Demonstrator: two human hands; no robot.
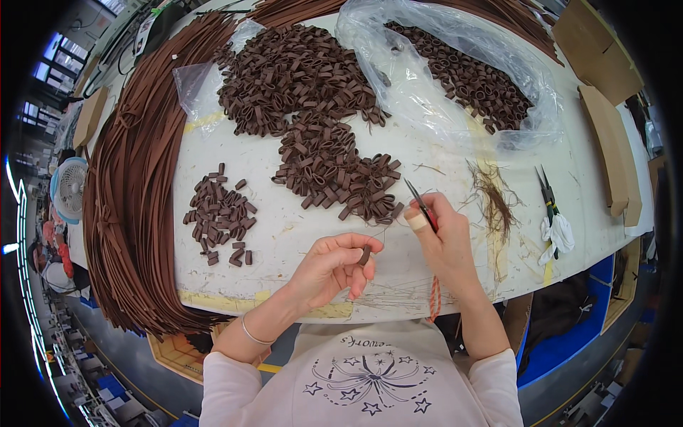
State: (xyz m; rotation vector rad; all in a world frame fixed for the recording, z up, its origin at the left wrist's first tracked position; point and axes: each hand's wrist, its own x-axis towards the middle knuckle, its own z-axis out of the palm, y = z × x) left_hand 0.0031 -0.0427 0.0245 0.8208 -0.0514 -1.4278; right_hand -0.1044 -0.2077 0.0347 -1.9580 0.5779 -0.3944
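Between the thumb and fingers of my left hand (329, 265) is one small dark brown loop (366, 255), held over the table's near edge. To its right, my right hand (449, 245) is closed around a pair of thread snips (422, 203), their blades pointing up and left. A finger of that hand wears a beige wrap, and an orange cord (434, 299) hangs below it. Just beyond both hands, a large heap of similar brown loops (292, 78) stretches toward the far side. A smaller group of flattened brown loops (220, 213) lies to the left.
Long brown strips (135, 178) drape over the table's left side. A clear plastic bag (384, 43) at the back holds more loops (484, 85). Thread scraps (493, 196), pointed black-handled scissors (547, 192) with white cloth (560, 233), and cardboard pieces (612, 149) are at right.
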